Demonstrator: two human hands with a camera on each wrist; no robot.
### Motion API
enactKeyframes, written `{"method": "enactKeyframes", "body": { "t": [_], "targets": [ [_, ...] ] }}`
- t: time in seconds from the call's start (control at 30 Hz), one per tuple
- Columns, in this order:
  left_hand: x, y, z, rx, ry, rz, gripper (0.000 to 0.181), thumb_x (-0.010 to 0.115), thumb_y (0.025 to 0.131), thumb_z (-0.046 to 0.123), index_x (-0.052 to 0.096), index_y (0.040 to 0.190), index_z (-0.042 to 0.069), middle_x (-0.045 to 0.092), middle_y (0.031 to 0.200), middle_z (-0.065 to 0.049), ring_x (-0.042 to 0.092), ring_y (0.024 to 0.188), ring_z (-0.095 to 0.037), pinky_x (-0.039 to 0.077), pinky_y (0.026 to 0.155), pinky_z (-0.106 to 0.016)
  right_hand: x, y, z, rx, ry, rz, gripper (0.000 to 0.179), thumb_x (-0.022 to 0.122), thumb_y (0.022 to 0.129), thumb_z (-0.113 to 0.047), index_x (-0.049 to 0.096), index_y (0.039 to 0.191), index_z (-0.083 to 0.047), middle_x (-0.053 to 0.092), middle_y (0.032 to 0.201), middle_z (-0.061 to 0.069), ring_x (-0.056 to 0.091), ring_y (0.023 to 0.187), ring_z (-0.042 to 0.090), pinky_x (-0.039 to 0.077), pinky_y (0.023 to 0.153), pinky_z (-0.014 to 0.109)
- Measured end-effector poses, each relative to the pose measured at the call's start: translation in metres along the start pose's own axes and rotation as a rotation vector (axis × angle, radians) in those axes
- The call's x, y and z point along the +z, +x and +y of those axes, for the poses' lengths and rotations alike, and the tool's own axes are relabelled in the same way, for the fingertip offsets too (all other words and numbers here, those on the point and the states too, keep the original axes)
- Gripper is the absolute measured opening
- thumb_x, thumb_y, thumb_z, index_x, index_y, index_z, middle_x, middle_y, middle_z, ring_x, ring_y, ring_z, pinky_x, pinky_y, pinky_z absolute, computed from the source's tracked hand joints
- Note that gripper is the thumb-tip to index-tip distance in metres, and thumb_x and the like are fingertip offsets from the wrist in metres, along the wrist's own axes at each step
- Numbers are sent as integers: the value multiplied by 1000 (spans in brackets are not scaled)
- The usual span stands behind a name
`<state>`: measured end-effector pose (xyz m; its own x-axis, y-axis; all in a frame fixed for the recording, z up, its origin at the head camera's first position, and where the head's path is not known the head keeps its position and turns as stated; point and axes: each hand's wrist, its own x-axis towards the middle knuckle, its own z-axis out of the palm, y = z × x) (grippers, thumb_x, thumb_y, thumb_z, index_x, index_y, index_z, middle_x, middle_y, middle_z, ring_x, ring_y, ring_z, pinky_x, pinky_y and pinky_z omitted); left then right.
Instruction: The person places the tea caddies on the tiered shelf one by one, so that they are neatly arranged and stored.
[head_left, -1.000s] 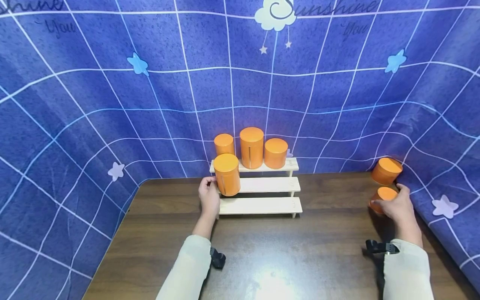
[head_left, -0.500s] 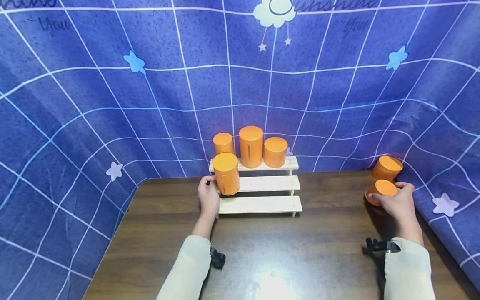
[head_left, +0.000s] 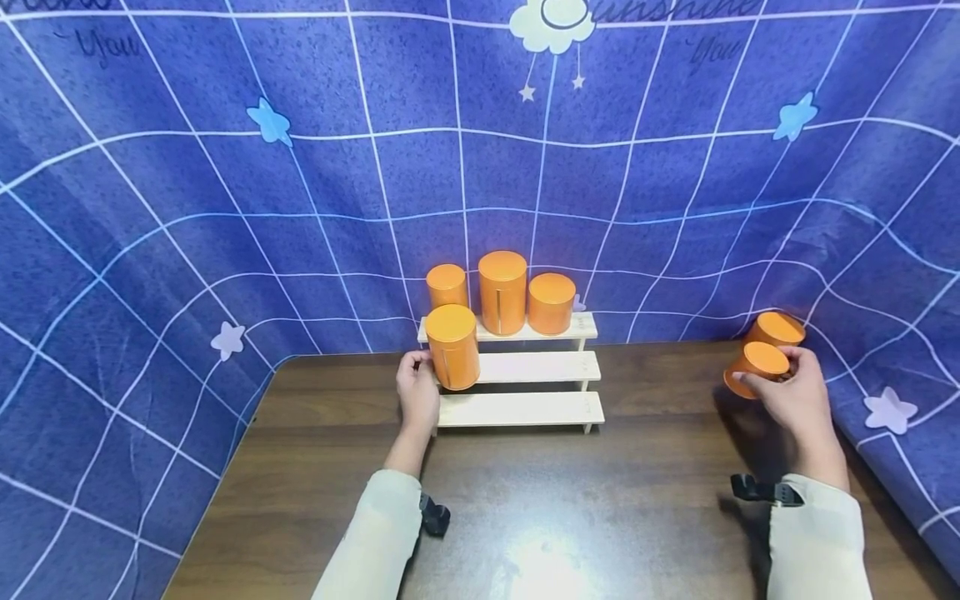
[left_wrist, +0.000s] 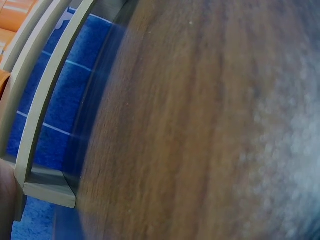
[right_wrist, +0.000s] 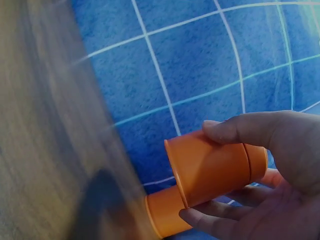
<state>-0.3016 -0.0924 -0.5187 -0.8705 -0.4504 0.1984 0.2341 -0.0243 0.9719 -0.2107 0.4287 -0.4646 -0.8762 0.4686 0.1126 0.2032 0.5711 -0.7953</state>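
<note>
At the right, my right hand (head_left: 798,408) pinches a small orange canister (right_wrist: 210,167) between thumb and fingers. It is tilted, and its shadow falls on the table. Just behind it is another orange canister (head_left: 782,327), partly covered in the head view. My left hand (head_left: 417,396) is at the left end of a three-tier pale wooden shelf (head_left: 525,410), fingertips beside a tall orange canister (head_left: 454,350) on the middle tier. I cannot tell whether those fingers grip the shelf or canister. In the left wrist view, a finger (left_wrist: 6,200) lies against the shelf end.
On the shelf's top tier stand a small canister (head_left: 447,286), a tall canister (head_left: 502,293) and a short wide canister (head_left: 552,305), all orange. The dark wooden table (head_left: 645,467) meets a blue patterned cloth (head_left: 637,183) at the back and sides.
My right hand has raised the small canister off the table and shifted it slightly back and left, tilting it. My left hand stays in place.
</note>
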Motion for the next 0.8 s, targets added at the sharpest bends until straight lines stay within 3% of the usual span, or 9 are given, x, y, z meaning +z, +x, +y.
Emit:
{"method": "enactKeyframes", "body": {
  "t": [0.1, 0.23, 0.4, 0.63, 0.8],
  "targets": [
    [-1, 0, 0, 3, -5, -8, 14, 49, 104, -1, 62, 98, -2, 63, 103, -7, 56, 85, -8, 49, 74, -21, -1, -2, -6, -41, 22, 0, 80, 83, 90, -21, 37, 151, 4, 52, 137, 21, 44, 90, -10, 39, 75, 3],
    [-1, -1, 1, -1, -17, -10, 14, 49, 104, -1, 62, 99, -3, 63, 105, -9, 56, 84, -8, 49, 72, -21, -3, -4, -13, -107, 30, -14, 80, 81, 91, -20, 37, 153, 6, 54, 138, 25, 42, 87, -18, 39, 72, -2],
    [0, -1, 1, -6, -19, -13, 14, 50, 105, 0, 62, 102, -4, 63, 107, -11, 55, 82, -7, 48, 70, -21, -5, -4, -19, -184, 5, -39, 80, 79, 93, -20, 36, 155, 9, 54, 141, 36, 39, 87, -21, 37, 73, -3],
    [0, 1, 1, -6, 9, -19, 17, 46, 106, -2, 61, 105, -10, 62, 109, -17, 54, 81, -6, 47, 68, -20, -5, -8, -27, -200, -22, -67, 81, 80, 93, -23, 38, 155, 8, 56, 140, 36, 41, 88, -20, 37, 73, -2],
    [-1, -8, 19, -4, 12, -33, 16, 45, 105, -5, 60, 103, -13, 61, 108, -20, 54, 81, -6, 47, 69, -19, -4, -10, -33, -200, -34, -83, 82, 81, 93, -24, 37, 155, 8, 55, 142, 37, 41, 88, -20, 37, 72, -2]
  ]
}}
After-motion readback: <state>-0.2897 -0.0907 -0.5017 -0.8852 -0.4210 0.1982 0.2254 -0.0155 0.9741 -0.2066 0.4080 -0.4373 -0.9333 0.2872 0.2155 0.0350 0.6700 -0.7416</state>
